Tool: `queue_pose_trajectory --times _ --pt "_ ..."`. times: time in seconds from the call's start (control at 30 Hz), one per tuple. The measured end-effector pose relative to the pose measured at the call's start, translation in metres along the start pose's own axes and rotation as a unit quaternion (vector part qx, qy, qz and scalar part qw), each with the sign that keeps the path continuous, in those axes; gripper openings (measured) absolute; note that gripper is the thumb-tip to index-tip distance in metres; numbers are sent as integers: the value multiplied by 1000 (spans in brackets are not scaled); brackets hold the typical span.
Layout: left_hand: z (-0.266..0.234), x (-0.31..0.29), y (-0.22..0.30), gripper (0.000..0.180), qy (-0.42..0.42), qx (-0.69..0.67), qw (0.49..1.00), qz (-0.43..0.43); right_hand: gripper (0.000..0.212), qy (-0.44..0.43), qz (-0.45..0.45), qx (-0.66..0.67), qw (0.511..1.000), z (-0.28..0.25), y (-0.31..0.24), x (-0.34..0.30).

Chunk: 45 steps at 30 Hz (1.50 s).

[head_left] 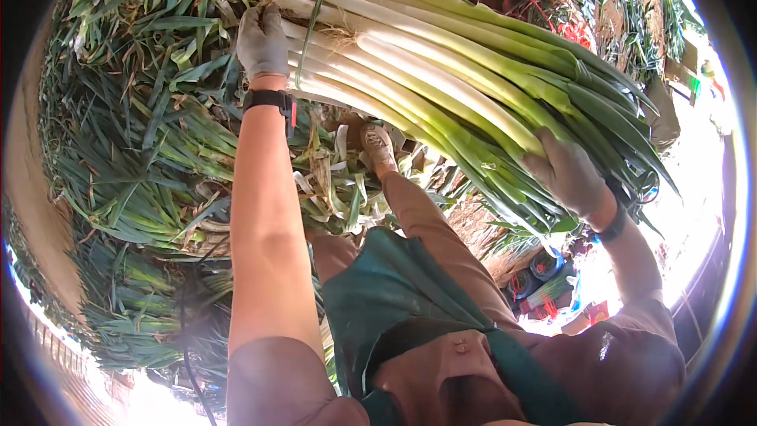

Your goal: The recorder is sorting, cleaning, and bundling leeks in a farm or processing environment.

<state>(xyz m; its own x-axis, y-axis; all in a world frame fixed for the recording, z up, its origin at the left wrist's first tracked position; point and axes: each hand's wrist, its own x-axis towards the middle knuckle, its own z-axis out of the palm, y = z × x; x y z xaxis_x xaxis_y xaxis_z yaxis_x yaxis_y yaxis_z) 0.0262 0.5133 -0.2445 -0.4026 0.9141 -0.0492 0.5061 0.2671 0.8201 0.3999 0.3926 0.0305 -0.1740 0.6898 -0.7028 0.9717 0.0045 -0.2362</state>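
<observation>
Produce-packing place — heaped leafy stalks (150,189), tied leek-like bundle (465,83), strewn trimmings (323,177)

No words, numbers or signs can be read. On the near right, a small pale mark on the brown fabric sleeve (605,345) is too blurred to tell as lettering (it may be only a patch of light). The black wristband with a red edge (272,100), worn on the left wrist, gives no legible character. Farther right, a small green-and-blue patch (694,85) lies near the glare, its surface too indistinct to make out.
</observation>
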Motion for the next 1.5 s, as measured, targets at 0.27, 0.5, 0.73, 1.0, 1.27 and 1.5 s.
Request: queue_pose_trajectory --times 0.27,0.5,0.73,1.0,1.27,1.5 --pt "0 -6 -13 22 55 -49 997 28 36 49 -109 18 993 33 -2 77" --pt "7 -8 -20 24 79 -38 996 31 40 28 -61 -33 997 55 -11 97" --pt "12 -9 -17 30 109 12 992 61 41 19 -29 -41 999 62 -19 118" --pt "9 -5 -27 36 106 106 987 58 55 155 -45 -246 956 42 -6 23" --pt "14 -5 -31 46 96 133 985 44 60 191 -114 -348 911 47 38 -17" --pt "17 -4 -32 52 90 150 984 25 50 157 -72 -410 895 67 48 3"
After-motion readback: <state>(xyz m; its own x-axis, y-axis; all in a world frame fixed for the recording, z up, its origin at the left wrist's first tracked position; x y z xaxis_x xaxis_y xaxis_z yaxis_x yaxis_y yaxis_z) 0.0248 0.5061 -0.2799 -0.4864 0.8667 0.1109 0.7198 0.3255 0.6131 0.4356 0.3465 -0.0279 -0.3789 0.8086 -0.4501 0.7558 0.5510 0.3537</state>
